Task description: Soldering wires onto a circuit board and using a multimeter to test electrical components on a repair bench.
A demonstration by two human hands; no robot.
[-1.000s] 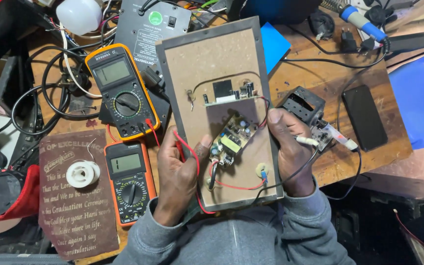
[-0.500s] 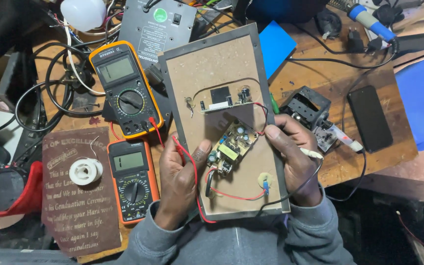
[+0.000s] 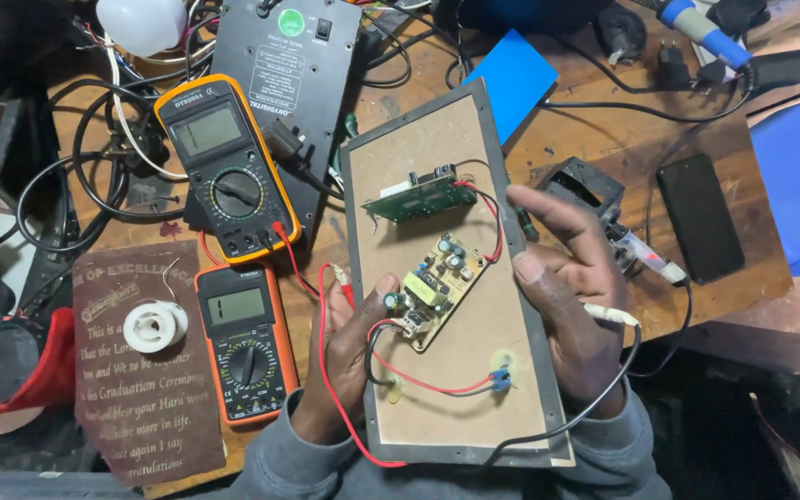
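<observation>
Cluttered wooden bench [image 3: 604, 148] is spreading out under everything, cables looping across it. Both hands are gripping a framed hardboard panel [image 3: 474, 370], tilted up between them over the near edge of the bench. Left hand [image 3: 349, 356] is clasping the panel's left edge, thumb lying over onto the board right beside a small yellow-green circuit board [image 3: 437, 287] mounted at the middle. Right hand [image 3: 571, 296] is clamping the right edge, thumb pressing on the frame, index finger stretching up along it. A darker green circuit board [image 3: 421, 196] is sitting higher on the panel, red and black wires running from it and the lower board down to two terminals near the bottom. A red probe lead [image 3: 326, 370] is trailing past the left hand's wrist. Left of the panel, two orange-cased multimeters are lying on the bench, the larger one [image 3: 227, 168] above the smaller [image 3: 245, 341], with a solder spool [image 3: 155, 326] on a brown plaque [image 3: 141, 407]. A black phone [image 3: 699, 218] is resting well to the right.
</observation>
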